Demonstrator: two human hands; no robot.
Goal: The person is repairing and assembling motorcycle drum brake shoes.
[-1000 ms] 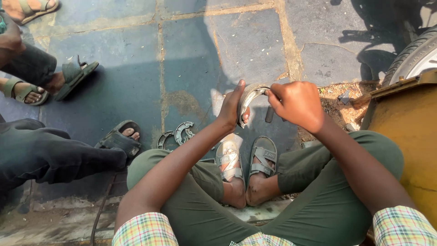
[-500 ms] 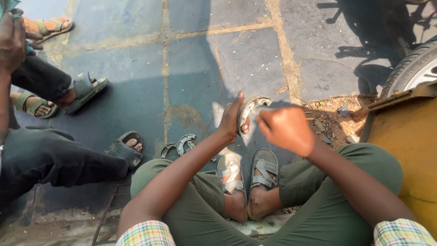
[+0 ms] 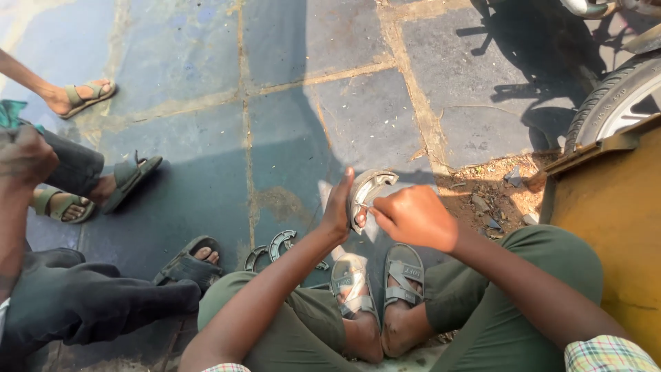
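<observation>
- The left hand [image 3: 339, 210] holds a curved metal brake shoe [image 3: 369, 187] upright above the person's feet, its fingers closed around the left edge of the piece.
- The right hand [image 3: 415, 215] is curled in a fist just beside the brake shoe, its fingers pinched narrow on a small thin tool whose tip touches the inner curve of the piece; what kind of tool it is cannot be told.
- The person sits with bent knees in green trousers, both feet in grey sandals [image 3: 403, 274] on the stone floor [image 3: 289, 89].
- Two more curved brake shoes [image 3: 275, 246] lie flat on the floor, just left of the person's left knee.
- Other people's sandalled feet [image 3: 190, 260] rest near the left edge of the floor.
- A tyre [image 3: 613, 103] and a yellow panel [image 3: 609, 227] stand at the right edge.
</observation>
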